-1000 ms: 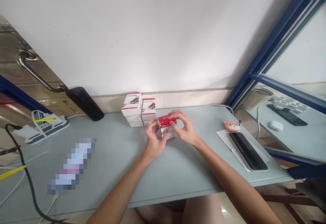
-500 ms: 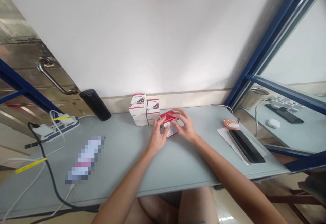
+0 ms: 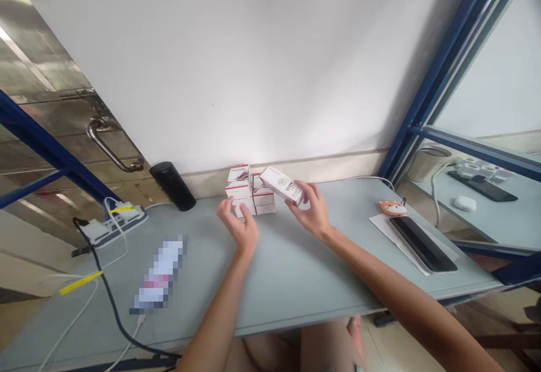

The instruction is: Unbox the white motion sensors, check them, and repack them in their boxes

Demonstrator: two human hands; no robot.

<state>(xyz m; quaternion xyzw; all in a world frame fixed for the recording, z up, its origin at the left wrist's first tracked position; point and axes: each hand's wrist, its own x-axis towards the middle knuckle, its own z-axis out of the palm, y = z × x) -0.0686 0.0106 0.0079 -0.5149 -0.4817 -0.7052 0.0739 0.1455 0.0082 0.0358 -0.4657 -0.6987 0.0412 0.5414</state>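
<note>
My right hand (image 3: 311, 209) grips one end of a small white box (image 3: 280, 185) with dark print on the side facing me. The box is raised and tilted, its far end over the right-hand stack of boxes (image 3: 264, 197). To the left stands another stack of white and red boxes (image 3: 239, 183), with a dark picture on the top one. In front of that stack, my left hand (image 3: 240, 222) is open, fingers apart and curved, holding nothing. Whether its fingertips touch the boxes, I cannot tell.
A black cylinder (image 3: 172, 185) and a power strip (image 3: 120, 225) with cables stand on the left. A blurred-out flat object (image 3: 159, 273) lies nearer. On the right are an orange-and-white animal-shaped item (image 3: 393, 208) and a black phone-like slab (image 3: 422, 243) on white paper. A wall (image 3: 270, 67) rises behind.
My left hand has let go of the box and moved left towards the stacks. My right hand has lifted and turned the box, so a white side shows instead of the red one.
</note>
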